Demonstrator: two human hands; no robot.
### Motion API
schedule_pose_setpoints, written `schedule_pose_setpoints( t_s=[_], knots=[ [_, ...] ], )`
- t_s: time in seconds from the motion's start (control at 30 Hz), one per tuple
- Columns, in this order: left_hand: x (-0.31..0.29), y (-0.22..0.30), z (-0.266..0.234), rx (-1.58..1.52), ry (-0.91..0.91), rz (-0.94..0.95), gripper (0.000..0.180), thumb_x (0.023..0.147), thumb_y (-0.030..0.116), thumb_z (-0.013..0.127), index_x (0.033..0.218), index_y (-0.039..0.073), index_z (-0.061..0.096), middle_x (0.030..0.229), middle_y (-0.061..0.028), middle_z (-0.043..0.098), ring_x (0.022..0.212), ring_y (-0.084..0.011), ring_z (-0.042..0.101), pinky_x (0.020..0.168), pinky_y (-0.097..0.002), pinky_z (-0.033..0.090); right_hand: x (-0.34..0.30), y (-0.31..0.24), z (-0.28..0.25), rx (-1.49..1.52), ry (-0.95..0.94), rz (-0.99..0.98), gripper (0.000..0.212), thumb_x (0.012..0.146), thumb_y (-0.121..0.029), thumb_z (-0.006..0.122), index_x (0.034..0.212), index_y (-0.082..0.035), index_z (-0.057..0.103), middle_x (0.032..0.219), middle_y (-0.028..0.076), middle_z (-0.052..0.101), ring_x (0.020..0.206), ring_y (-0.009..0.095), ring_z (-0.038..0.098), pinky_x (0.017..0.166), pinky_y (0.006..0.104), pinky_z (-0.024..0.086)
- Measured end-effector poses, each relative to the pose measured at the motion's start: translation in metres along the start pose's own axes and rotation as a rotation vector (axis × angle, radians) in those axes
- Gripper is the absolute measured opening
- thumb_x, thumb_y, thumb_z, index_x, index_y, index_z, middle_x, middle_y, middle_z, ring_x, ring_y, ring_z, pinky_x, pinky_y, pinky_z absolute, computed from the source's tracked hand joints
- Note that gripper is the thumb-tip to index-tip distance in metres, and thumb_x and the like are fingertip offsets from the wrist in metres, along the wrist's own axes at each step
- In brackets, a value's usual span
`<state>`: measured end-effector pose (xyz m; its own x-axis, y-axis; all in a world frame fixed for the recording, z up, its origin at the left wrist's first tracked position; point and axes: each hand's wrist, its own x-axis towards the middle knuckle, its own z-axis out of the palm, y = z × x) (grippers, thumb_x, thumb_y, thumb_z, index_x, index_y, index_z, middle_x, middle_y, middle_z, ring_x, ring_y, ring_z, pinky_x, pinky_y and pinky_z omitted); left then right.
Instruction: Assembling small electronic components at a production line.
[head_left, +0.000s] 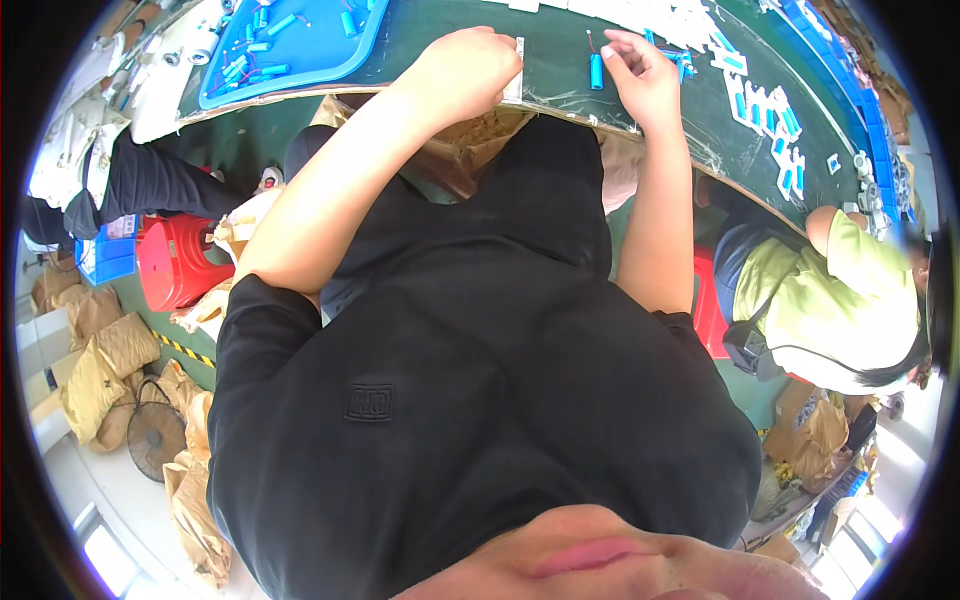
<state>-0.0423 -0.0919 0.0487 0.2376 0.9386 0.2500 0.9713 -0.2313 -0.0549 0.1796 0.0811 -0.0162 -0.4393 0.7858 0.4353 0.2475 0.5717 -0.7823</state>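
Observation:
At the near edge of the green table, my left hand (468, 72) is closed, its fingertips curled under and hidden. A narrow white strip (519, 70) lies right against its fingers; whether they grip it I cannot tell. To the right, my right hand (645, 82) has its thumb and fingers apart, with nothing visible between them. Just left of its thumb sits a small blue cylindrical battery cell (596, 72) with a thin red wire at its top. More blue cells (684, 66) lie beyond the right hand, partly hidden by it.
A blue tray (365, 62) with several wired cells stands at the left. White cards with blue cells (762, 110) spread over the table's (560, 40) right side. A person in a light green shirt (825, 300) sits at the right. A red stool (180, 262) stands at the left below.

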Motion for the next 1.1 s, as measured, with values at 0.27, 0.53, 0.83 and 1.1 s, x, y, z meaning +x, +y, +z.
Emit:
schedule_pose_setpoints(
  t_s=[0.27,0.53,0.83,1.1],
  knots=[
    [0.004,0.004,-0.018,0.062,-0.070,0.060,0.013,0.077,0.000,0.069,0.088,0.001,0.075,0.102,-0.0128,0.073,0.104,-0.0307,0.070,0.091,-0.0404,0.059,0.000,-0.015,-0.014,-0.007,-0.336,-0.184,0.056,0.078,-0.003,0.074,0.133,-0.012,0.066,0.109,-0.002,0.070,0.088,0.011,0.052,0.075,0.0259,0.046],
    [0.008,0.003,-0.028,0.082,-0.165,0.121,0.013,0.075,0.005,0.074,0.088,0.003,0.077,0.104,-0.0110,0.073,0.104,-0.0289,0.070,0.092,-0.0413,0.058,-0.007,-0.030,-0.012,-0.040,-0.334,-0.184,0.066,0.075,-0.003,0.073,0.139,-0.014,0.060,0.113,-0.002,0.067,0.095,0.015,0.050,0.069,0.0272,0.048],
    [0.008,-0.005,-0.023,0.165,-0.053,0.327,0.014,0.083,0.012,0.063,0.093,0.002,0.066,0.094,-0.0153,0.069,0.090,-0.0292,0.070,0.082,-0.0400,0.056,-0.010,-0.038,-0.011,-0.120,-0.261,-0.227,0.066,0.074,-0.002,0.074,0.138,-0.016,0.062,0.113,-0.001,0.063,0.094,0.014,0.051,0.061,0.0247,0.047],
    [0.015,-0.020,-0.013,-0.220,-0.032,0.138,0.015,0.083,0.014,0.061,0.089,0.001,0.062,0.090,-0.0203,0.066,0.092,-0.0405,0.066,0.083,-0.0491,0.053,-0.014,-0.044,-0.015,-0.088,-0.277,-0.190,0.061,0.074,-0.004,0.080,0.132,-0.015,0.063,0.110,-0.001,0.062,0.092,0.013,0.051,0.062,0.0255,0.048]
  ],
)
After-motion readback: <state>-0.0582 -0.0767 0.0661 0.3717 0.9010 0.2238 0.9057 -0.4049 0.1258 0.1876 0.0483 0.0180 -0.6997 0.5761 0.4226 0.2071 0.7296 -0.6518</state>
